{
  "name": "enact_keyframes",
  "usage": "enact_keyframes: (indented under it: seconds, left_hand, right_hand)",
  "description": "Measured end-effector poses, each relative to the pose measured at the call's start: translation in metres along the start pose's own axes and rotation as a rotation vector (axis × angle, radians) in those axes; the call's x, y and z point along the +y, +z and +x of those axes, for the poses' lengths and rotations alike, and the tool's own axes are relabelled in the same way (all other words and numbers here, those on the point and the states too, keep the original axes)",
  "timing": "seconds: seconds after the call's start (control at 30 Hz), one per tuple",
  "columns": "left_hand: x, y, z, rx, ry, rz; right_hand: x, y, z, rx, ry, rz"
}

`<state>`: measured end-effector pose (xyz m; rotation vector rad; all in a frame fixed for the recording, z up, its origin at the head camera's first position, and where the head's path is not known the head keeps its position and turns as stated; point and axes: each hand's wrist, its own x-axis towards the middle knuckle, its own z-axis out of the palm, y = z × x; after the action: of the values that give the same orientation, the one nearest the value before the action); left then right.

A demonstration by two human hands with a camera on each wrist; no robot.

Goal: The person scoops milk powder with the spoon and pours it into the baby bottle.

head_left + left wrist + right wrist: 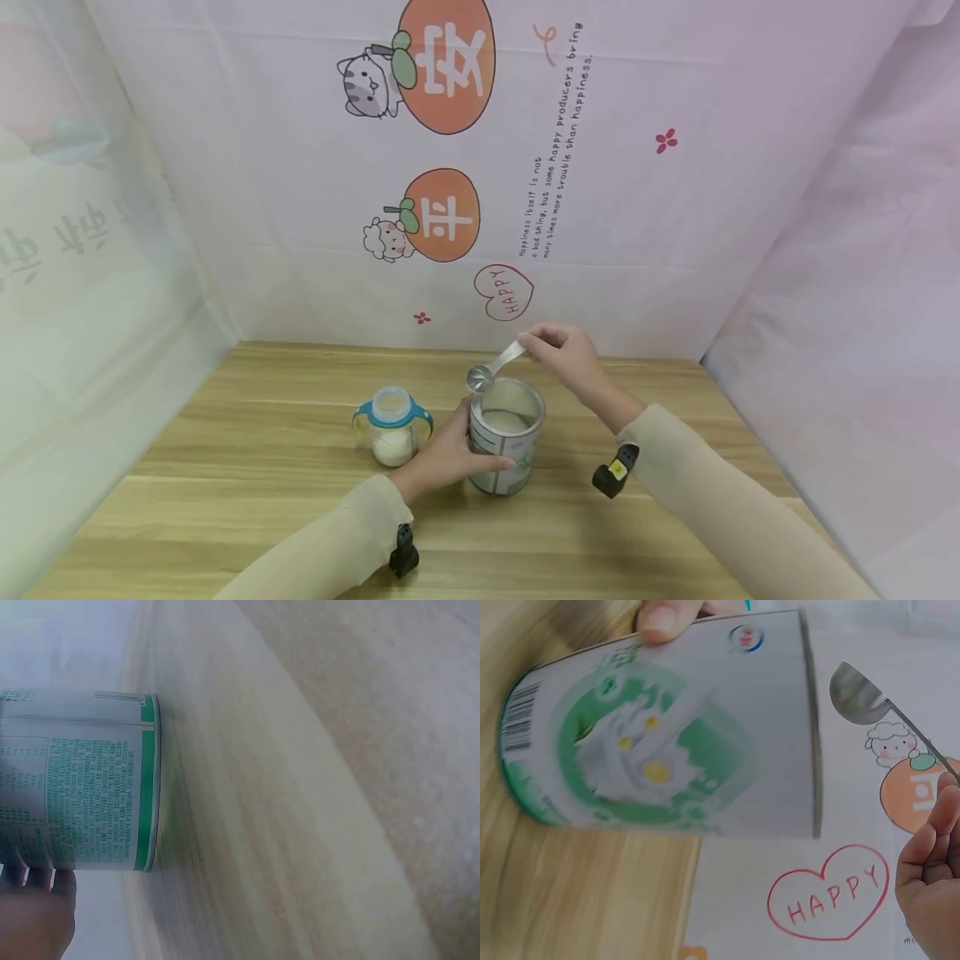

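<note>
My left hand [444, 454] grips an open milk powder can [523, 446], its thumb lying across the front. Pale powder [504, 422] shows inside the can. In the left wrist view, the can's green-printed side [90, 795] appears with fingertips [64, 883] against it. The right hand [566, 357] pinches the handle of a metal scoop [478, 378], whose round bowl hangs over the can's left rim. From the right wrist, the scoop [857, 694] is seen side-on, apart from the can's rim; its contents cannot be seen there.
Left of the can stands an uncapped baby bottle [392, 446] with a blue two-handled collar and whitish contents. Everything stands on a wood-grain table [262, 467]. Printed white cloth [300, 208] hangs behind and at both sides.
</note>
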<state>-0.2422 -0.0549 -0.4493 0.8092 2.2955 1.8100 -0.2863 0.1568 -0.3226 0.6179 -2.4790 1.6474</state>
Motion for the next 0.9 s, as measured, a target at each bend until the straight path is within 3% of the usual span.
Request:
enact_keyframes:
  seconds: [0.27, 0.53, 0.77, 0.9]
  left_hand:
    - [0.001, 0.002, 0.002, -0.015, 0.049, -0.011]
    - [0.025, -0.001, -0.005, -0.018, 0.016, -0.017]
    - [0.004, 0.0, 0.0, -0.011, 0.018, 0.009]
    - [0.0, 0.0, -0.001, 0.0, -0.01, 0.006]
  right_hand:
    - [0.011, -0.016, -0.014, -0.001, 0.003, -0.066]
    - [0.022, -0.022, -0.024, -0.035, -0.106, -0.22]
    - [0.027, -0.019, -0.029, -0.054, -0.143, -0.295]
    - [0.029, -0.013, -0.028, -0.059, -0.222, -0.371]
